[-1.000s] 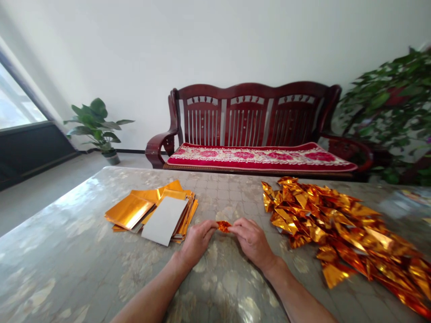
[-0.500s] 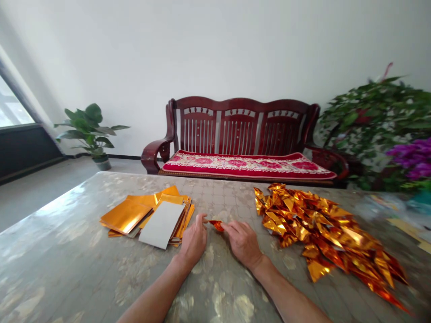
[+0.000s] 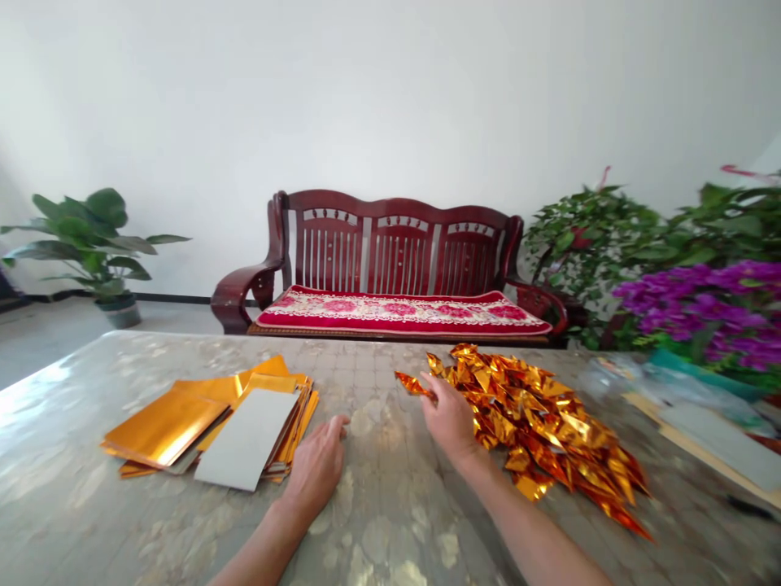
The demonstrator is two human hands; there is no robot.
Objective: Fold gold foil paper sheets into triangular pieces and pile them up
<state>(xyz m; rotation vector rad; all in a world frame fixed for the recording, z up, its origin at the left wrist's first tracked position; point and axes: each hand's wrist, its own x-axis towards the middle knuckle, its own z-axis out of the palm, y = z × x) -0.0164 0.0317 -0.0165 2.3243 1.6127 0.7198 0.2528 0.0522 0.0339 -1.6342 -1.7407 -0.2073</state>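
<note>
Lots looks done, some is left

The left hand [image 3: 317, 462] rests on the table [image 3: 378, 496], fingers loose, with nothing seen in it. Beside it, a stack of flat sheets [image 3: 164, 427] is not folded yet. The right hand [image 3: 450, 417] pinches one folded piece [image 3: 411, 383] next to the big heap of folded gold paper [image 3: 537, 415]

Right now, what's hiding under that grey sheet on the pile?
From under the grey sheet, gold sheets poke out past its top and right edges. Whatever lies wholly beneath it is covered, so I can't tell.
</note>
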